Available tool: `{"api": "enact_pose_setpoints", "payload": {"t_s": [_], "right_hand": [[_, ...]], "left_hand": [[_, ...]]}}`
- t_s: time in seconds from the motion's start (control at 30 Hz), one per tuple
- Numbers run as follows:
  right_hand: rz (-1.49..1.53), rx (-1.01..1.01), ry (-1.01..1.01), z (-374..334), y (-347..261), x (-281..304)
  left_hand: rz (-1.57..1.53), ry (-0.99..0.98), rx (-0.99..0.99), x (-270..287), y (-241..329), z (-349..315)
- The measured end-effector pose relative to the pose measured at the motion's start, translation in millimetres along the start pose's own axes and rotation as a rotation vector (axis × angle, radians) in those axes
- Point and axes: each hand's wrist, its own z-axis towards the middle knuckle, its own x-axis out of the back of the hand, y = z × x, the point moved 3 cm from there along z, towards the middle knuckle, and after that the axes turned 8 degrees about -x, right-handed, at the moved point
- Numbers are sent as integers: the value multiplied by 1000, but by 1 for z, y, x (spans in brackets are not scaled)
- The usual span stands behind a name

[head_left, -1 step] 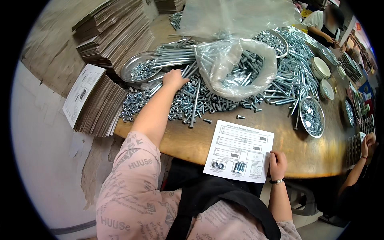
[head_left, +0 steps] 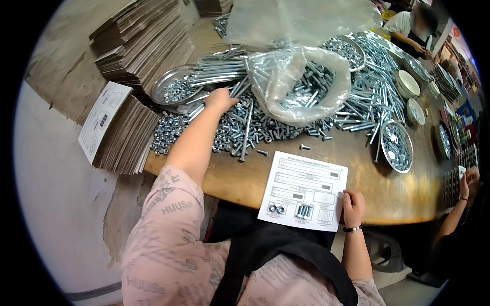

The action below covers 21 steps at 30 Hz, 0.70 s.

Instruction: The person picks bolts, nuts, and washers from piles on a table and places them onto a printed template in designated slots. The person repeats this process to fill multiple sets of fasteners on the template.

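Note:
My left hand (head_left: 220, 100) reaches into the heap of metal hardware, its fingers curled down beside long bolts (head_left: 240, 87). What its fingertips grip is hidden behind the hand. Short bolts and nuts (head_left: 224, 132) lie heaped just below it. At the table's front edge, my right hand (head_left: 353, 208) is closed on the right edge of a white printed card (head_left: 306, 189), thumb on top. Line drawings of bolts, and pictures of nuts and short bolts, are on the card. Beyond it, an opened clear plastic bag (head_left: 270, 86) holds more bolts.
Stacked cardboard sheets (head_left: 138, 56) rise at the left, with a printed card stack (head_left: 122, 130) in front. Metal dishes of nuts (head_left: 168, 84) and washers (head_left: 396, 148) stand on the wooden table (head_left: 224, 183). White bowls (head_left: 408, 85) and co-workers' hands (head_left: 469, 181) are at the right.

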Motion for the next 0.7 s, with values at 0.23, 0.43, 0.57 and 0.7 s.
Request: {"api": "enact_pose_setpoints", "payload": {"t_s": [0.23,0.43,0.57,0.7], "right_hand": [[61,-8,6,1,-2,1],[42,-38,-11,2,-3,2],[65,-103,-118,22,3,2],[-72,-97,-167,77,0,-3]], "left_hand": [[-333,368,-58,4,-22,-3],[-477,694,-560,34,65,-80],[-438,353,-778,10,141,-127],[-433,-7,-873,-43,187,-154]]}}
